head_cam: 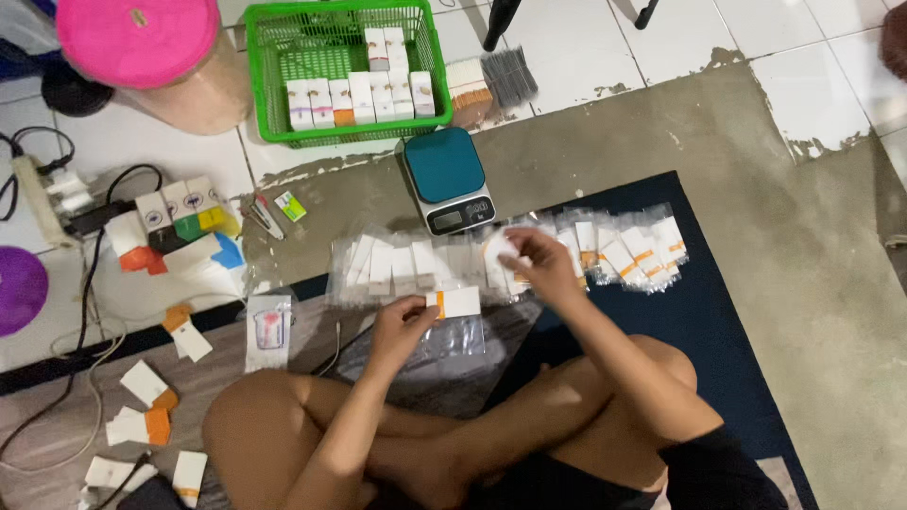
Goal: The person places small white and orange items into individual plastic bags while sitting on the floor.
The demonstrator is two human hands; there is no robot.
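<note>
White with an orange end, the small box [455,302] sits pinched in the left hand [402,324] over a clear bag [453,335] on the floor, while the right hand [534,257] closes on a packet [499,250] from the far row, near the scale [446,179].

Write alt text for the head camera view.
Seated cross-legged on the floor, a person holds a small white box in the left hand while the right hand reaches into a row of clear sachets. Beyond sit a digital scale and a green basket of boxes.
</note>
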